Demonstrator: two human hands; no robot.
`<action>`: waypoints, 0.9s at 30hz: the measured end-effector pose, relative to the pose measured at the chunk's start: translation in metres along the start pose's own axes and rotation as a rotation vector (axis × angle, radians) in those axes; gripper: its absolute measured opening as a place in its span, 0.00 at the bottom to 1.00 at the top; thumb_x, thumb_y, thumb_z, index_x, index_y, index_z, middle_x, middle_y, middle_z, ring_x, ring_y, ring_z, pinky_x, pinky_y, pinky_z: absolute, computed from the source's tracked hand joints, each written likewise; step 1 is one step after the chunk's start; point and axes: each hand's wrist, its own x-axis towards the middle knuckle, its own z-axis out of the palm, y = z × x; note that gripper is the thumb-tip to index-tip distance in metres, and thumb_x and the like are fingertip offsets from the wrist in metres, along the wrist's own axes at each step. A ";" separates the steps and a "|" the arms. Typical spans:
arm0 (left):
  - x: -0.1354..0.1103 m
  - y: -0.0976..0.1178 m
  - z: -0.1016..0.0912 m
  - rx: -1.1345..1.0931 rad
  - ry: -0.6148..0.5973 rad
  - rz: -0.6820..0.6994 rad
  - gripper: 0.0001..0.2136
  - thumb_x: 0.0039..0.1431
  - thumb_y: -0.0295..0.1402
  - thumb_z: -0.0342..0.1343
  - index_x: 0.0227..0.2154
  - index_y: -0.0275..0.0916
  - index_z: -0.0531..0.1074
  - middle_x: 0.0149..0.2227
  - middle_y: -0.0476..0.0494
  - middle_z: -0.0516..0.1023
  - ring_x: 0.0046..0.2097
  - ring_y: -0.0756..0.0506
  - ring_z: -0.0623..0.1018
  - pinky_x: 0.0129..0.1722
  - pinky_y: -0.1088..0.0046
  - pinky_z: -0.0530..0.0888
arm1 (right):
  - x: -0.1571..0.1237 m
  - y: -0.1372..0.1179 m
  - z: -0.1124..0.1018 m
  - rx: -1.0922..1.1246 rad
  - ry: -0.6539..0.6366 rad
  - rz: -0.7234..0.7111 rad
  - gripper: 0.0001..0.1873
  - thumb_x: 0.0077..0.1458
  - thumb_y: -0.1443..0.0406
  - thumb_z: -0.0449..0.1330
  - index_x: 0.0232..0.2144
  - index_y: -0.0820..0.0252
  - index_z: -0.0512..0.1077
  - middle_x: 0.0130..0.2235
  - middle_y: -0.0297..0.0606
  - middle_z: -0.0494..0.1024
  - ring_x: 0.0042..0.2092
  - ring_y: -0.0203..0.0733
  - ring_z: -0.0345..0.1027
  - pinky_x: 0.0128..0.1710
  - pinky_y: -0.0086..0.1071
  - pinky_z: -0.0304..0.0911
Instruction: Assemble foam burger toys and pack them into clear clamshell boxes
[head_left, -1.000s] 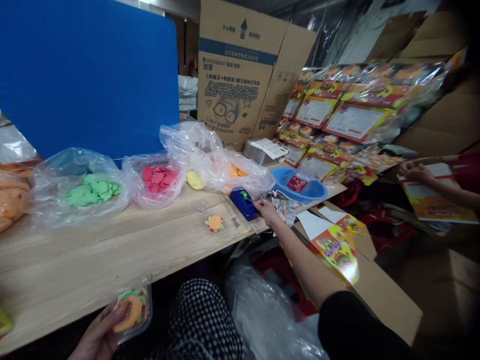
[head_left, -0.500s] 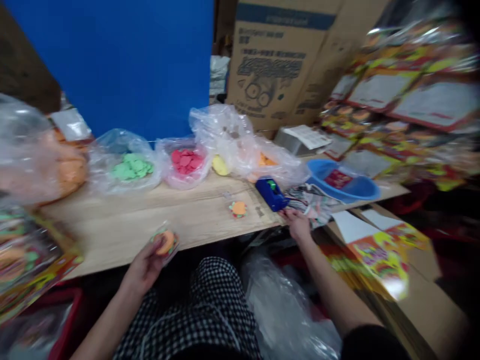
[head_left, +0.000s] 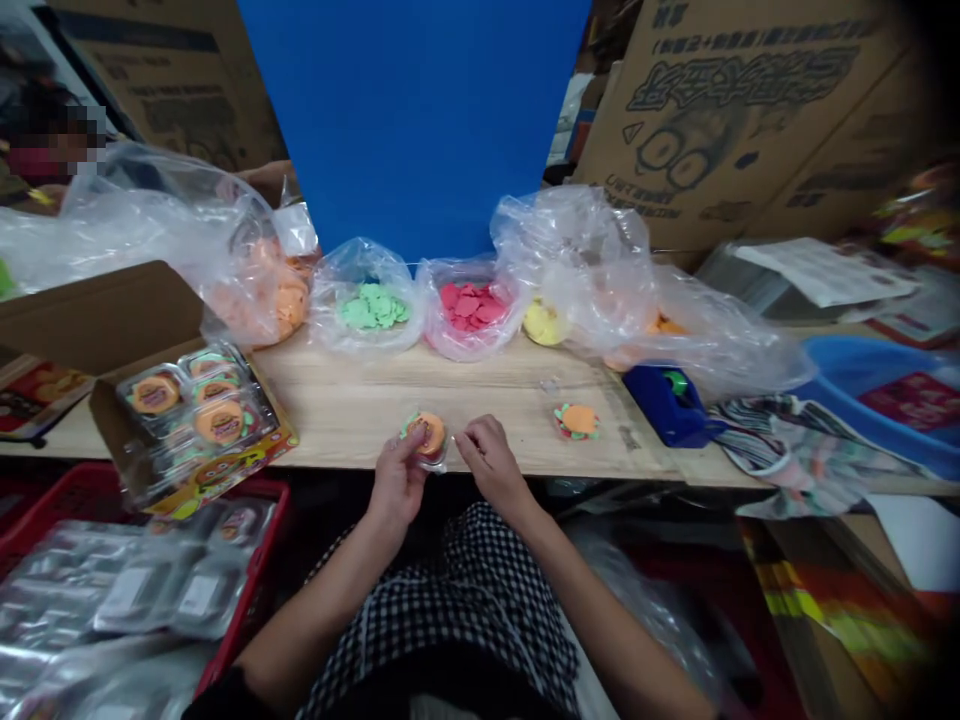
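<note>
My left hand (head_left: 399, 478) grips a small clear plastic case with a toy burger (head_left: 428, 437) inside, held at the table's front edge. Close to its right side is my right hand (head_left: 487, 455), thumb and fingers pinched together; whatever is between the fingertips is too small to make out. Another toy burger (head_left: 577, 421) lies on the wooden table (head_left: 345, 400) to the right. Beyond it stands a blue tape dispenser (head_left: 667, 405) with a green core.
Clear bags of green pieces (head_left: 375, 306), pink pieces (head_left: 471, 306) and orange pieces (head_left: 291, 302) line the back. At left, an open display box (head_left: 281, 440) holds packed burgers above a red crate (head_left: 274, 500). A blue basin (head_left: 847, 360) and striped cloth (head_left: 787, 440) sit right.
My right hand has left the tape dispenser and come over beside the burger case in my left hand. The camera has turned left, bringing the display box and red crate further into view.
</note>
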 end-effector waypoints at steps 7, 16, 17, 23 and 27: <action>-0.006 0.009 -0.011 -0.082 0.032 0.019 0.08 0.44 0.27 0.59 0.30 0.33 0.73 0.34 0.44 0.77 0.34 0.50 0.75 0.36 0.77 0.70 | 0.007 0.003 0.028 -0.110 -0.011 0.034 0.14 0.56 0.58 0.48 0.21 0.56 0.58 0.26 0.35 0.61 0.33 0.41 0.55 0.34 0.36 0.54; -0.008 0.034 -0.029 -0.117 0.119 0.068 0.09 0.41 0.28 0.62 0.28 0.32 0.72 0.31 0.44 0.76 0.31 0.50 0.75 0.32 0.76 0.71 | -0.002 -0.012 0.035 -0.021 0.308 0.165 0.12 0.55 0.56 0.47 0.31 0.59 0.60 0.31 0.35 0.61 0.34 0.38 0.56 0.34 0.34 0.56; -0.008 0.037 -0.030 -0.121 0.131 0.087 0.09 0.41 0.28 0.62 0.28 0.32 0.72 0.31 0.45 0.76 0.31 0.50 0.75 0.32 0.76 0.70 | -0.003 -0.019 0.035 -0.082 0.311 0.120 0.12 0.56 0.57 0.47 0.29 0.59 0.60 0.30 0.34 0.61 0.34 0.39 0.56 0.34 0.34 0.55; -0.023 0.048 -0.036 -0.118 0.137 0.162 0.10 0.42 0.28 0.61 0.30 0.34 0.71 0.34 0.44 0.75 0.35 0.49 0.75 0.37 0.74 0.70 | -0.001 -0.052 0.055 -0.135 0.034 0.068 0.15 0.53 0.54 0.49 0.25 0.59 0.63 0.27 0.35 0.64 0.32 0.40 0.57 0.33 0.34 0.53; -0.037 0.060 -0.041 -0.154 0.125 0.159 0.12 0.40 0.27 0.62 0.30 0.33 0.69 0.33 0.44 0.75 0.33 0.49 0.74 0.36 0.73 0.70 | 0.000 -0.061 0.076 0.247 -0.086 0.194 0.15 0.53 0.53 0.48 0.26 0.58 0.62 0.26 0.33 0.64 0.30 0.38 0.58 0.31 0.31 0.56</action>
